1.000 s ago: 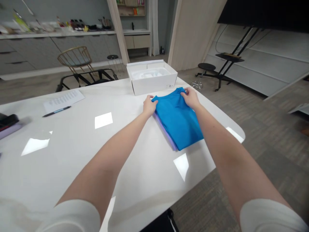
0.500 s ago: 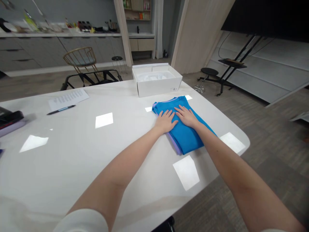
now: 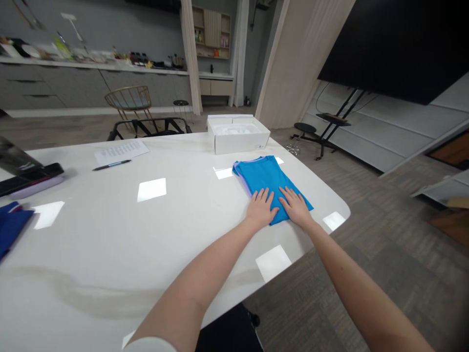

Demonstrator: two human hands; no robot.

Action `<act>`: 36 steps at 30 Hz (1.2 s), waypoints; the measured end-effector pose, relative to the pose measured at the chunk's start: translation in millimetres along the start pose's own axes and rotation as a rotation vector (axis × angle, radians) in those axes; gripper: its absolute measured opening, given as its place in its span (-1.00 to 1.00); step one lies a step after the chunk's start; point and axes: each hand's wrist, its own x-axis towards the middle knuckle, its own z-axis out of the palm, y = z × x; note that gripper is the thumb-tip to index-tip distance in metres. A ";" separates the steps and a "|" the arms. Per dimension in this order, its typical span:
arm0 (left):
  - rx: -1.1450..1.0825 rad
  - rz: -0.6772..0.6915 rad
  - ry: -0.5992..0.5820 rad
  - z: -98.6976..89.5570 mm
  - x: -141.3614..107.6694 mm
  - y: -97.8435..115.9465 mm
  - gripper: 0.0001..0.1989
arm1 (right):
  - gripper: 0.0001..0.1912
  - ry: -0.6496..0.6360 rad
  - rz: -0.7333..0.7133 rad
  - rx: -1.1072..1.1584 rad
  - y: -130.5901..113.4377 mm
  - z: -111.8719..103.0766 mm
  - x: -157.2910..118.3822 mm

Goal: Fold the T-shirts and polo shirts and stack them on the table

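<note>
A folded blue garment (image 3: pixel 262 175) lies flat near the right end of the white table (image 3: pixel 176 254), with a lilac layer showing along its left edge. My left hand (image 3: pixel 261 209) rests palm down on the near left part of the cloth, fingers spread. Beside it, my right hand (image 3: pixel 296 206) lies flat on the near right part, its fingers also apart. Neither hand grips anything.
Behind the garment stands an open white box (image 3: pixel 240 143). Further left are a printed sheet (image 3: pixel 122 150), a pen (image 3: pixel 112 165), a black and lilac object (image 3: pixel 36 180) and dark blue cloth (image 3: pixel 12 222). A black chair (image 3: pixel 150 128) is beyond the table.
Both hands have slid from the far part of the garment toward its near edge, still flat. The camera view has tilted and shifted, showing more dark blue cloth at left.
</note>
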 end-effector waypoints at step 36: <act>0.387 -1.025 0.410 -282.3 -501.2 -311.2 -0.72 | -0.78 -0.406 -0.891 0.561 -668.2 102.0 -42.7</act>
